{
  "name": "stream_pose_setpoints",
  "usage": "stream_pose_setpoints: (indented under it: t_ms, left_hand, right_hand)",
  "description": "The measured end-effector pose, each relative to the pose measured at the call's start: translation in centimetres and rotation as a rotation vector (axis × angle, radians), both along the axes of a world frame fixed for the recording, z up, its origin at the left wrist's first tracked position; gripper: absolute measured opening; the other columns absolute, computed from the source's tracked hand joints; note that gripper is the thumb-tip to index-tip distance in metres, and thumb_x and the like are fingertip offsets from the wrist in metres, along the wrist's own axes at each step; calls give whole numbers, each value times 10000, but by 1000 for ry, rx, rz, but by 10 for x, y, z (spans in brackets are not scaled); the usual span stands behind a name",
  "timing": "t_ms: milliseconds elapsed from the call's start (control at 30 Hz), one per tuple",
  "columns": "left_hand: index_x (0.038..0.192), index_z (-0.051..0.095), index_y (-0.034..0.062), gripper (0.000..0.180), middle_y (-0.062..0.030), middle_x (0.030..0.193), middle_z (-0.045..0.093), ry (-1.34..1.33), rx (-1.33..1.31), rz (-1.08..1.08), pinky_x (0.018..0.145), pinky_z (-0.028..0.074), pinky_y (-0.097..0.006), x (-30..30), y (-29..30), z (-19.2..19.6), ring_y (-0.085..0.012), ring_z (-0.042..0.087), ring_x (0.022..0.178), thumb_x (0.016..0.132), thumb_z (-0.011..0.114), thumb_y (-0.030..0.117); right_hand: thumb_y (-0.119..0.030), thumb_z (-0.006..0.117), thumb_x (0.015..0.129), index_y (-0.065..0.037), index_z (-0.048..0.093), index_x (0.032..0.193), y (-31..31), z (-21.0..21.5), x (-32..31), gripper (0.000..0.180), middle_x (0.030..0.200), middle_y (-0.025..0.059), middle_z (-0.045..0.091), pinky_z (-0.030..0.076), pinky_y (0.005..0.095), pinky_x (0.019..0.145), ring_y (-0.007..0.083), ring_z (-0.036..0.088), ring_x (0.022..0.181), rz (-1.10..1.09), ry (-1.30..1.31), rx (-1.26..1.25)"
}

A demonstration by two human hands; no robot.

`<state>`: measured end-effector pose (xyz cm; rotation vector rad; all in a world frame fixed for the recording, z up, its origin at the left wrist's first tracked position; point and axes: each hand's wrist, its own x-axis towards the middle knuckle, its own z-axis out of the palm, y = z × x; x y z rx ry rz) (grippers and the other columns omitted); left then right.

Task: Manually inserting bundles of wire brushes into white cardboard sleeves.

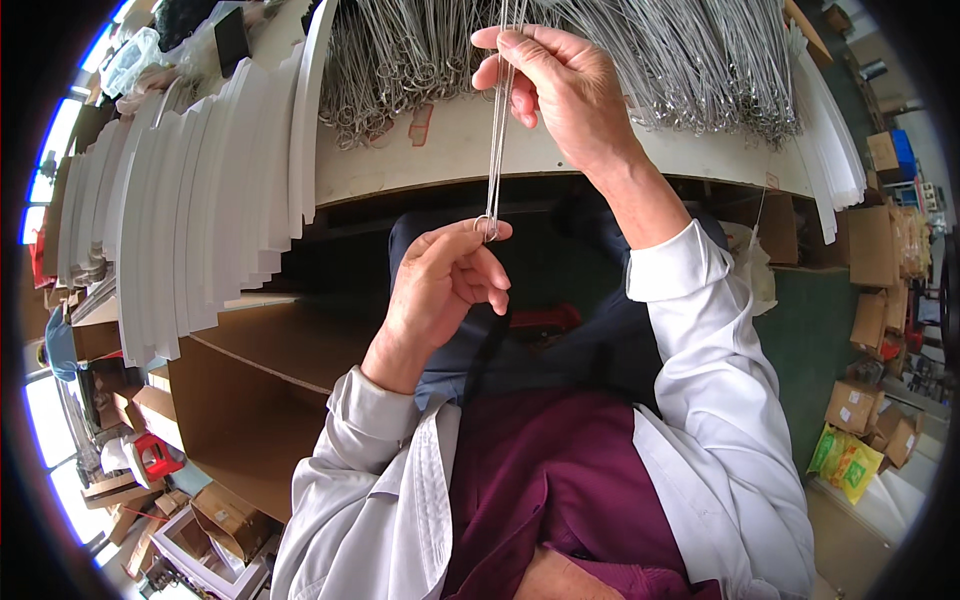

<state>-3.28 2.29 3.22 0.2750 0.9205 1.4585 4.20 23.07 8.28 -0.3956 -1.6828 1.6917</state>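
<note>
A thin pair of long metal wires [496,140] with small loops at the lower end runs between my two hands. My right hand [560,85] pinches the wires near their upper part, above the white table edge [520,165]. My left hand [445,285] grips their looped lower end between thumb and fingers, in front of my lap. Behind my right hand, a big heap of the same looped wires [690,60] lies spread over the table.
Stacks of white sheets [190,200] stand fanned on the left above a brown cardboard box [270,380]. More white sheets [830,140] hang at the table's right end. Cardboard boxes [870,250] and a yellow-green bag [845,460] sit on the green floor at the right.
</note>
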Motion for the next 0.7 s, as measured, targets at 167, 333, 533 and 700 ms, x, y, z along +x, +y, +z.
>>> stream_pose_setpoints:
  t_ms: [167,333,533,700]
  left_hand:
    - [1105,694,-74,283,-124,734,702,291,-62,63,573,581,-303,4,4,-1,-188,670,582,1018,557,157]
    - [1080,706,-56,237,-101,732,696,498,-112,42,583,588,-296,1,2,0,-157,667,592,1004,582,131]
    - [1153,689,-56,252,-129,792,716,469,-48,266,584,593,-290,-3,-6,-6,-167,684,619,1016,579,125]
    - [1193,674,-50,239,-134,833,727,853,-33,447,623,598,-309,5,-7,-9,-152,683,656,1052,543,93]
  right_hand:
    - [-211,559,1065,-4,735,1081,-4,2,5,271,817,93,756,423,197,476,33,515,530,19,46,20]
    - [-235,535,1081,-15,729,1147,-5,4,16,301,867,86,748,432,194,510,38,512,570,37,9,85]
    - [-243,550,1076,-17,733,1121,-7,-3,28,295,918,106,752,440,197,513,45,522,581,60,69,-26]
    - [-226,622,1041,-18,732,1069,-21,-11,30,237,940,99,744,460,205,510,58,555,594,-36,50,-166]
